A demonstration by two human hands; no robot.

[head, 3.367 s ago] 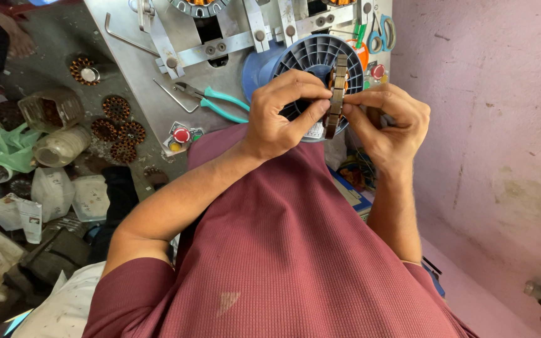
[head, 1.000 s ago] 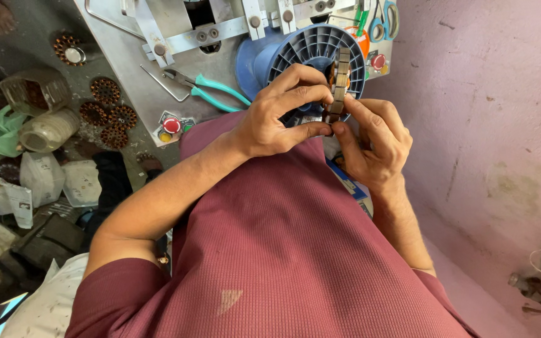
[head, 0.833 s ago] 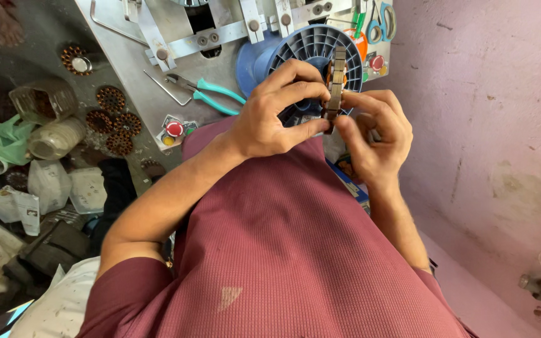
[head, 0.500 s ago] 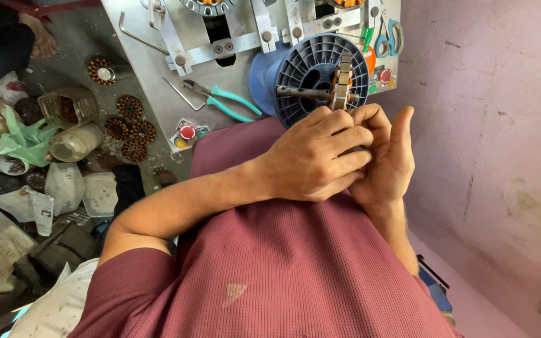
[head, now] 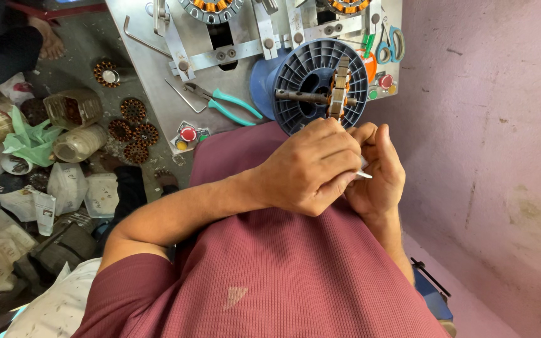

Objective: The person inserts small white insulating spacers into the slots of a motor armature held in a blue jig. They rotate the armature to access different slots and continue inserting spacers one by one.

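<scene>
My left hand (head: 308, 170) is closed in a fist in front of my chest, pinching a small white strip (head: 362, 174) whose tip sticks out at its fingers. My right hand (head: 380, 168) lies right behind it, palm against it, fingers pointing up; most of it is hidden. Both hands are just below a blue ribbed spool (head: 302, 69). A small copper-wound stator (head: 338, 87) sits on a metal shaft in front of the spool, a little above my fingertips.
The spool stands at a grey metal machine plate (head: 158, 62) with teal-handled pliers (head: 230, 103), red buttons (head: 188, 134) and scissors (head: 392, 44). Several stator cores (head: 134, 122), jars (head: 79, 141) and bags lie at left. A pink wall (head: 489, 125) stands at right.
Both hands have come down off the stator on the spool and drawn together near my chest. The stator now stands free on its shaft.
</scene>
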